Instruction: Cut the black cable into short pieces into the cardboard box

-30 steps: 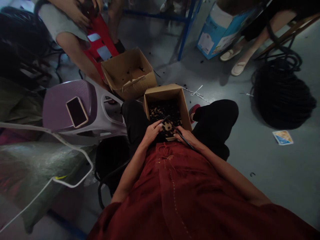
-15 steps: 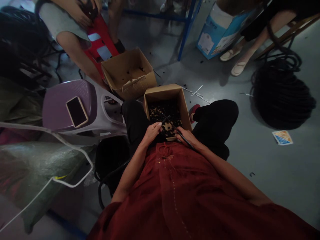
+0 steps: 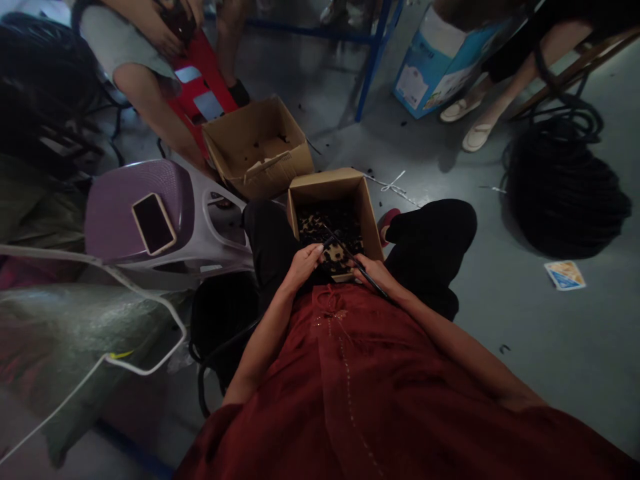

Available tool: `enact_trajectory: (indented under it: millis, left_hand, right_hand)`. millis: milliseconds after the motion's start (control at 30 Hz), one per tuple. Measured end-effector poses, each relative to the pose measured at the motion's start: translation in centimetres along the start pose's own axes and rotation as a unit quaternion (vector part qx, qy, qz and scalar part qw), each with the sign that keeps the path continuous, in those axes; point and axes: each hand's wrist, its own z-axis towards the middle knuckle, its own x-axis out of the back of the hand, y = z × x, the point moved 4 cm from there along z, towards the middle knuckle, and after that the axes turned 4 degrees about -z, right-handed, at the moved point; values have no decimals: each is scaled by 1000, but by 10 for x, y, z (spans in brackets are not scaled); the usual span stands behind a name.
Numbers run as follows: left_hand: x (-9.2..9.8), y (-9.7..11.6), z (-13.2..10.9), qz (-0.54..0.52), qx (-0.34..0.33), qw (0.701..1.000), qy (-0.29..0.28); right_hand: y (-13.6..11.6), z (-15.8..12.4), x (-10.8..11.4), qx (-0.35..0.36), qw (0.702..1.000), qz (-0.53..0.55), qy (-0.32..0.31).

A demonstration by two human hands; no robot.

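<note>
My left hand point(image 3: 304, 265) is closed in a pinch over the near left side of a small cardboard box point(image 3: 371, 220) between my knees. A thin black piece point(image 3: 328, 241) sticks out from its fingertips; its exact kind is hard to make out. My right hand point(image 3: 376, 272) is wrapped round dark scissors point(image 3: 345, 249). Their narrow blades point up and left over the box, by my left fingertips, and a black handle lies along my palm. Many small black bits point(image 3: 313, 220) cover much of the box's bottom.
A larger open carton point(image 3: 280, 170) stands beyond, beside a co-worker's arm point(image 3: 155, 123). At left, a purple stool point(image 3: 115, 200) bears a phone point(image 3: 154, 224). A black coil point(image 3: 565, 193) lies on the floor at right, near another person's shoes point(image 3: 477, 137). White string point(image 3: 395, 187) lies ahead.
The scissor blades, crossed and spread apart before, have come together beside my left fingertips. Both hands have stayed in nearly the same place.
</note>
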Motion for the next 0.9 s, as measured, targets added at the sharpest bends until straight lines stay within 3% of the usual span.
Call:
enact_trajectory:
  millis: [233, 367, 433, 533, 633, 700, 767, 833, 900]
  left_hand:
    - [-1, -7, 3, 0, 1, 1000, 5]
    - [1, -11, 5, 13, 2, 1000, 2]
    - [-2, -9, 4, 35, -8, 999, -8]
    - [-15, 0, 0, 89, -35, 995, -35]
    - [-29, 10, -4, 139, -53, 987, -67]
    - [-32, 19, -7, 185, -63, 978, -69]
    - [-31, 38, -12, 265, -83, 960, -37]
    - [-33, 69, -21, 347, -124, 930, -4]
    - [-48, 109, -34, 346, -178, 921, -35]
  right_hand:
    - [6, 3, -1, 4, 1000, -8, 17]
    - [10, 7, 5, -36, 995, 89, 33]
    - [7, 12, 5, -60, 976, 207, 14]
    - [-7, 24, 3, -70, 920, 384, -21]
    - [-23, 38, 3, -67, 876, 478, -3]
    - [-28, 46, 4, -70, 865, 497, 19]
    - [-29, 53, 7, -70, 875, 478, 28]
    - [-25, 60, 11, -51, 894, 444, 21]
    - [-18, 67, 15, -17, 907, 422, 10]
